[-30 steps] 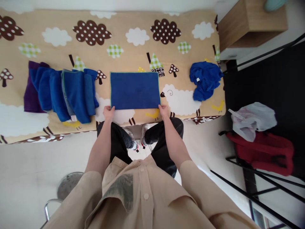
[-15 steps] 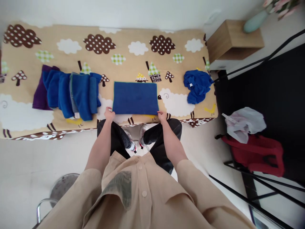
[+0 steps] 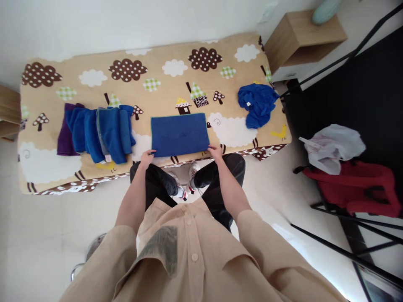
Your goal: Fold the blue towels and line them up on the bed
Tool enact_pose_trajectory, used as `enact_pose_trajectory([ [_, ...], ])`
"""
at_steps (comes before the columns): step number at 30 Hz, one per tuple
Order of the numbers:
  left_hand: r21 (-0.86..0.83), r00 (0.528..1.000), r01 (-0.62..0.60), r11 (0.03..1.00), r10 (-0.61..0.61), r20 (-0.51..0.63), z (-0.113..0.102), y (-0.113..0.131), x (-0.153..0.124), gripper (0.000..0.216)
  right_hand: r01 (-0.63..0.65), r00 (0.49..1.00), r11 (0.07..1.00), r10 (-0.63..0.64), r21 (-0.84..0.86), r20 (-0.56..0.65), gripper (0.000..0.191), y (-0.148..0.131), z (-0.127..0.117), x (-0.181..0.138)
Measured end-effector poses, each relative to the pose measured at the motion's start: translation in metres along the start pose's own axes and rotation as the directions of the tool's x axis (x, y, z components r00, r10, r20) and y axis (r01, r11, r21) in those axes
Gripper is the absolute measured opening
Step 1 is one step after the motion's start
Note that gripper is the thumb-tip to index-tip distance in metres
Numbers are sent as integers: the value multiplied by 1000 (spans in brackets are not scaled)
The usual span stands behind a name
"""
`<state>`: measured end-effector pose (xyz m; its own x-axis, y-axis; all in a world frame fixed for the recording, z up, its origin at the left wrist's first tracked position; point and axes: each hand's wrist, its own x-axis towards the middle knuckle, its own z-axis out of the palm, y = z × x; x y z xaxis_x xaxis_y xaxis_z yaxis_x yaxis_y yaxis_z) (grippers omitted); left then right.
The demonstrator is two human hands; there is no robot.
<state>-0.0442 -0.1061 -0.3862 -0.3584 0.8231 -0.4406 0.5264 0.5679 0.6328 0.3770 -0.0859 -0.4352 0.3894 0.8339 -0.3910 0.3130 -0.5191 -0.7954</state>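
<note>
A blue towel (image 3: 179,135) with a thin green edge lies flat as a wide rectangle on the patterned bed cover (image 3: 176,90). At its near left corner, my left hand (image 3: 147,158) has thumb and fingers closed on the cloth. My right hand (image 3: 215,152) pinches the near right corner in the same way. To the left lies a row of overlapping folded towels (image 3: 100,132), mostly blue with a purple one at the far end. A crumpled heap of blue cloth (image 3: 258,102) rests on the right part of the cover.
A wooden bedside cabinet (image 3: 292,37) with a pale green vase (image 3: 325,10) stands beyond the right end. Farther right are a red bag (image 3: 362,188), a white plastic bag (image 3: 335,144) and black metal bars. Part of a stool (image 3: 94,247) shows behind my left arm.
My view has tilted and turned slightly, so the bed appears rotated and the flowers have left the picture. Both hands stay at the towel's near corners, and the towel keeps its shape.
</note>
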Motion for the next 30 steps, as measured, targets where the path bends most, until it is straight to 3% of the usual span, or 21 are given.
enact_pose_trajectory([
  [4,-63,996,-37,997,42,82,1,-8,6,55,44,998,999,-43,-9,51,42,-3,-2,-2],
  [7,-47,988,-119,992,122,92,4,-13,10,70,77,997,993,-74,-84,35,35,-2,-4,-3],
  [14,30,981,-184,983,185,-57,18,-17,15,43,123,991,976,-130,-178,-32,21,-4,-2,2],
  [20,-108,963,-223,969,202,-177,26,-20,24,26,258,965,966,-259,-18,-41,12,-6,8,10],
  [25,-191,948,-303,934,277,-155,28,-20,27,22,258,964,960,-263,106,32,7,-5,15,14],
  [30,-241,972,-230,943,209,-109,30,-23,27,20,167,986,985,-167,-48,-7,21,-3,12,19],
])
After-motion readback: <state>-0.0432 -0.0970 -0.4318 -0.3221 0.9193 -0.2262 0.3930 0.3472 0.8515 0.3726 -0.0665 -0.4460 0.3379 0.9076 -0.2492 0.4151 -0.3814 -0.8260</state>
